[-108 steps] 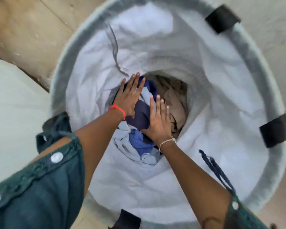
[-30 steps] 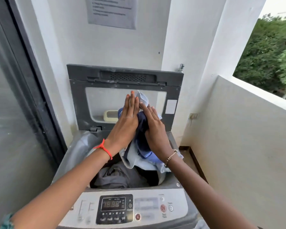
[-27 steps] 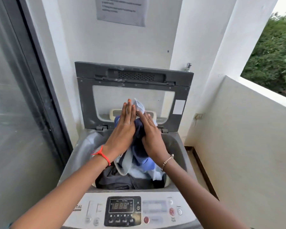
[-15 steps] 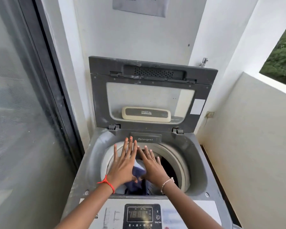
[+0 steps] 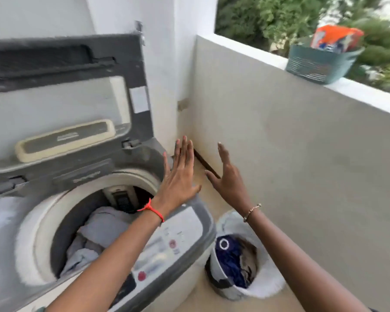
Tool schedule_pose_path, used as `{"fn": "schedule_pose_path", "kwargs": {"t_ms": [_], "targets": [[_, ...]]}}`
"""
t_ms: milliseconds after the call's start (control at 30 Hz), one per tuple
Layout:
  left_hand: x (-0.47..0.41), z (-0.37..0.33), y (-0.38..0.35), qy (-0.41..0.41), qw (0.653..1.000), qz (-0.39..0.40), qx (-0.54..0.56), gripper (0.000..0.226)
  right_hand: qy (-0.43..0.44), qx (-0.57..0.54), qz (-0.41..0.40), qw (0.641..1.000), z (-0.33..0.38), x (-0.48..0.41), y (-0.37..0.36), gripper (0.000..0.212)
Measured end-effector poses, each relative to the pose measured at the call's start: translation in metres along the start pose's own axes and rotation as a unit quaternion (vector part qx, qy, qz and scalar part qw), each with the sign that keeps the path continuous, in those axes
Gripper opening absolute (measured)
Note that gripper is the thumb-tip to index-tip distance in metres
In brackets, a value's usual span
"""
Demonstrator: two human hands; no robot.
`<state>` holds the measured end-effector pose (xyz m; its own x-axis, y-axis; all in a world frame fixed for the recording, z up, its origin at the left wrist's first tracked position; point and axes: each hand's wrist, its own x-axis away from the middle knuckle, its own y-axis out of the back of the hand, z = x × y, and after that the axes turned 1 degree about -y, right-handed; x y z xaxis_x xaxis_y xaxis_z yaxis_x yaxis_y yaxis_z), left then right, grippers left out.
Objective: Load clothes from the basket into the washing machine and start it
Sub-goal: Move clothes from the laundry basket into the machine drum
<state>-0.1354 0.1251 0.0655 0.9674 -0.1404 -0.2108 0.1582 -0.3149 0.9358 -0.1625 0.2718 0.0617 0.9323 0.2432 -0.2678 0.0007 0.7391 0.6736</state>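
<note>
- The washing machine (image 5: 185,239) stood nearest, a top-loader with a smooth grey plastic top; its control panel (image 5: 162,248) was a pale strip with small red round buttons, too blurred to read.
- Inside its round white-rimmed drum (image 5: 32,239) lay soft, crumpled pale grey and light blue clothes (image 5: 99,230).
- On the tan floor, just beside the machine's right side, sat the basket (image 5: 268,287), a round soft-sided hamper with a fuzzy white lining; dark blue and brown clothes lay bunched low in it.
- The left hand (image 5: 178,179), a red thread round its wrist, hovered above the machine's right corner with fingers spread flat, holding nothing.
- The right hand (image 5: 230,181), a thin bracelet at its wrist, hung open and empty above the floor near the basket, fingers loosely apart.
- Behind the drum the lid (image 5: 61,104) stood upright, dark grey plastic framing a pale window, with a cream rectangular handle.
- Farther off, on the smooth white parapet (image 5: 358,93), rested a teal slotted plastic tub (image 5: 318,64) holding an orange packet (image 5: 336,37).
</note>
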Motion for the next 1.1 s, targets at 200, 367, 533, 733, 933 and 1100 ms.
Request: {"fn": "schedule_pose_path", "kwargs": {"t_ms": [200, 367, 533, 733, 933, 1100], "targets": [[-0.045, -0.106, -0.087, -0.104, 0.991, 0.064, 0.059, 0.108, -0.147, 0.027, -0.036, 0.988, -0.119, 0.056, 0.075, 0.074], [-0.054, -0.146, -0.183, -0.119, 0.977, 0.136, 0.109, 0.1, -0.246, 0.014, 0.013, 0.969, -0.211, 0.101, 0.081, 0.071], [-0.031, -0.139, -0.311, -0.095, 0.97, 0.203, 0.09, 0.104, -0.327, -0.025, 0.084, 0.941, -0.309, 0.153, 0.023, 0.071], [0.021, -0.082, -0.496, -0.126, 0.944, 0.299, -0.057, 0.125, -0.365, -0.01, 0.173, 0.915, -0.431, 0.207, -0.103, 0.092], [0.033, -0.013, -0.658, -0.169, 0.909, 0.344, -0.161, 0.123, -0.365, 0.083, 0.244, 0.895, -0.539, 0.231, -0.239, 0.112], [0.01, 0.025, -0.742, -0.192, 0.877, 0.374, -0.232, 0.133, -0.345, 0.165, 0.24, 0.893, -0.603, 0.241, -0.329, 0.122]]}}
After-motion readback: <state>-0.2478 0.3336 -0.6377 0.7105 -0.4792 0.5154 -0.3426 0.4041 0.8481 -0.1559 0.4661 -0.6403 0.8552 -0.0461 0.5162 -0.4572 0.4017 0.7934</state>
